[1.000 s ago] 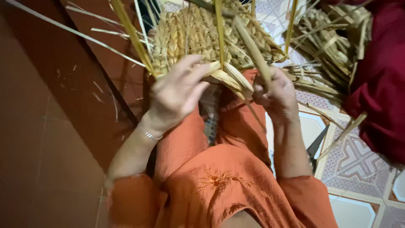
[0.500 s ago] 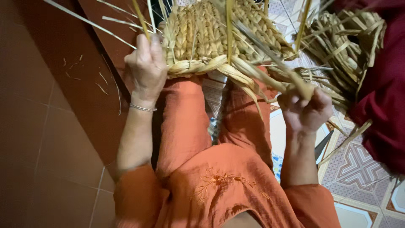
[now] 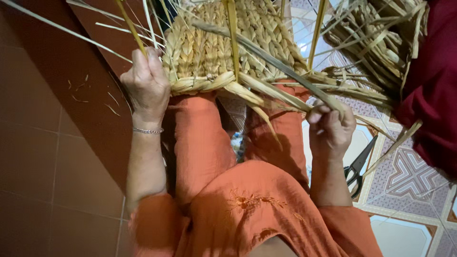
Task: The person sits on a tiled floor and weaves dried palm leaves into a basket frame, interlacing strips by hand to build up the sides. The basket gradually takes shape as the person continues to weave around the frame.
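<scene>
— Straw-coloured and plaited all over, the half-woven basket of dried flat stems (image 3: 228,47) rests on the person's knees, over the orange cloth trousers (image 3: 200,143). Where are the hands?

— The left hand (image 3: 147,85) is clasped on the basket's left edge, fingers curled around the rim where the thick braided border (image 3: 204,84) starts. The right hand (image 3: 331,128) is clenched on a bundle of long loose pale stems (image 3: 285,93) that run out from that border.

— What has changed?

— A second ago both hands were close together at the middle of the rim. Half a second ago they had parted. Now the left has settled on the edge and the right sits lower and further out, with the stems drawn straight between it and the border.

— Meaning?

— I judge the strands are being pulled snug against the braid, while the left hand steadies the basket.

— Anything else about?

— Black-handled scissors (image 3: 358,166) lie on the patterned floor tiles (image 3: 409,190) just beside the right forearm, a second unfinished stem basket (image 3: 376,43) stands at upper right, and a dark red cloth (image 3: 433,95) hangs at the right edge.
</scene>
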